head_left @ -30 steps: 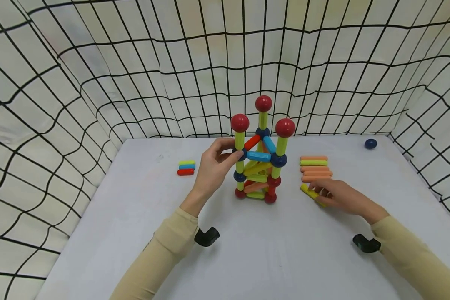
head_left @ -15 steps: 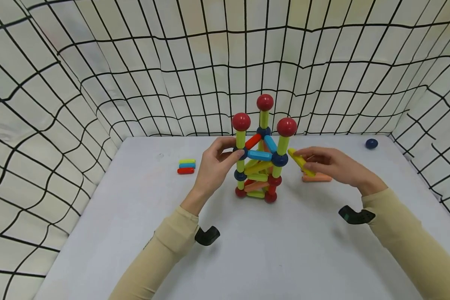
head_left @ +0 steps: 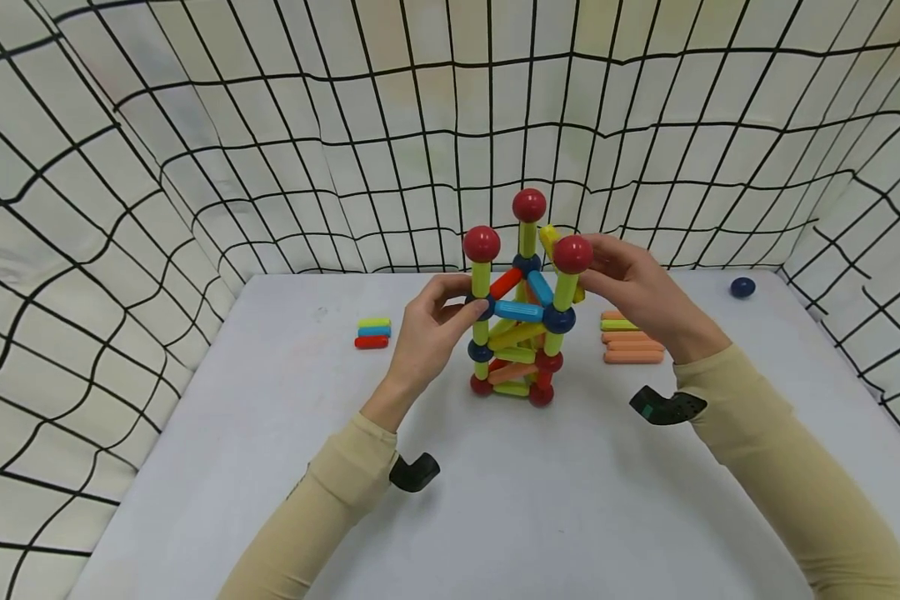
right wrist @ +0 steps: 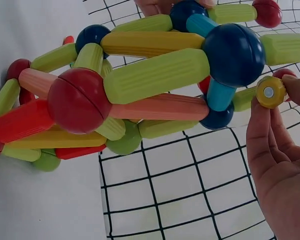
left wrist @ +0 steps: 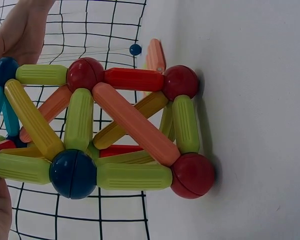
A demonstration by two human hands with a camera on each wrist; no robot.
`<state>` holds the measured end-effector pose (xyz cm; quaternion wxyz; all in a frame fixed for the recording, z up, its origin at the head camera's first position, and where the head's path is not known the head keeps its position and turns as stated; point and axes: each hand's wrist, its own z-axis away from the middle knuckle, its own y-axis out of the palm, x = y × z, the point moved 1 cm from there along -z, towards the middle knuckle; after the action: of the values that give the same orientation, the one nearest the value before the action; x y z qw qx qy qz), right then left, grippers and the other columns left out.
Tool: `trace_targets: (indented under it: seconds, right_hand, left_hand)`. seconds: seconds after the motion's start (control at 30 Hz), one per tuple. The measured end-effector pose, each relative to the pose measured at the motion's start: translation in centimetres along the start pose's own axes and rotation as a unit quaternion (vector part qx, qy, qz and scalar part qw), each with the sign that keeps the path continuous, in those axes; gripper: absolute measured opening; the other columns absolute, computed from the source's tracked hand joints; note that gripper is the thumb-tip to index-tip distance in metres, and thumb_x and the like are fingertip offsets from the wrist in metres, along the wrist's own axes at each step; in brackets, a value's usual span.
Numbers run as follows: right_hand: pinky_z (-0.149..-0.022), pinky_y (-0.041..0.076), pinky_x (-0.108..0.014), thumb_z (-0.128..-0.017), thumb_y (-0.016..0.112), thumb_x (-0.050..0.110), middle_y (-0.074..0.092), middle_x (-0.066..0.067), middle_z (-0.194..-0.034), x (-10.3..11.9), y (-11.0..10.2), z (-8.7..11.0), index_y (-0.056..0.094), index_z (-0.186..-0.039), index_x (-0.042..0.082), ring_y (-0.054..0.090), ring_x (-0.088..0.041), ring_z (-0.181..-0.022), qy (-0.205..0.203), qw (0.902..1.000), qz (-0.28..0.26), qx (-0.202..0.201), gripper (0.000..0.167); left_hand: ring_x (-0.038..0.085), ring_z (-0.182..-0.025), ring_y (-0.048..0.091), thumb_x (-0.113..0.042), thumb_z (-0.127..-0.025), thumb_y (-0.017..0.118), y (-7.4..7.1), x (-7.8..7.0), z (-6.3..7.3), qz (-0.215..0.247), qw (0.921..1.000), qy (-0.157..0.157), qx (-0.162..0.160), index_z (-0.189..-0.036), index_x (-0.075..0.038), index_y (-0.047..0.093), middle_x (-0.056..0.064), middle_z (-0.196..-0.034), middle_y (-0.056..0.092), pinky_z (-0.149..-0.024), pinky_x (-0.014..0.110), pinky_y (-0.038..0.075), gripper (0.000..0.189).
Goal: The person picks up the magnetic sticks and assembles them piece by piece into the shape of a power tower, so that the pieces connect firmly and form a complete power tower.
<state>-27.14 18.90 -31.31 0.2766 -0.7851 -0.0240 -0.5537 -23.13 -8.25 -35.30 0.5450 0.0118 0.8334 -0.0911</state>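
Note:
A tower [head_left: 518, 312] of magnetic rods and balls stands upright on the table, topped by three red balls [head_left: 529, 205]. At its left side, my left hand [head_left: 429, 333] pinches a dark blue ball [head_left: 482, 307] of the upper level between thumb and fingers. My right hand [head_left: 641, 287] holds a yellow magnetic rod [right wrist: 270, 92] behind the tower's right post, level with its top section. In the right wrist view, thumb and fingertips pinch that rod, its metal end facing the camera. The front right red ball partly hides the rod in the head view.
Several orange rods [head_left: 633, 357] and a green one lie in a row right of the tower. Short green, blue and red rods [head_left: 372, 342] lie to the left. A dark blue ball [head_left: 742, 287] sits at the back right. Black-lined netting [head_left: 390, 158] surrounds the table.
My right hand picked up the yellow rod from the table and carried it up and left to behind the tower's right post. My left hand has stayed on its ball.

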Motion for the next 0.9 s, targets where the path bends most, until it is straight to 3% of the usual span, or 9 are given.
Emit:
trace_targets:
  seconds: [0.2,0.9]
  right_hand:
    - [-0.105,0.041,-0.048,-0.100,0.057,0.026,0.056,-0.005,-0.135,0.2,0.8,-0.6,0.052,-0.141,0.019,0.052,-0.022,-0.123,0.007,0.9999,-0.003,-0.009,0.042]
    - [-0.105,0.042,-0.046,-0.101,0.054,0.020,0.050,-0.004,-0.139,0.0,1.0,-0.5,0.051,-0.141,0.019,0.046,-0.024,-0.129,0.007,0.9992,-0.039,0.009,0.040]
  left_hand:
    - [0.020,-0.110,0.061,-0.009,-0.095,0.064,0.0,0.1,0.0,-0.002,1.0000,0.002,-0.002,-0.125,-0.003,0.056,0.009,-0.122,0.057,-0.095,0.030,0.051,0.032]
    - [0.023,-0.112,0.059,-0.008,-0.095,0.064,0.1,-0.1,0.0,0.004,1.0000,0.000,-0.002,-0.124,-0.001,0.056,0.012,-0.122,0.057,-0.098,0.031,0.049,0.031]
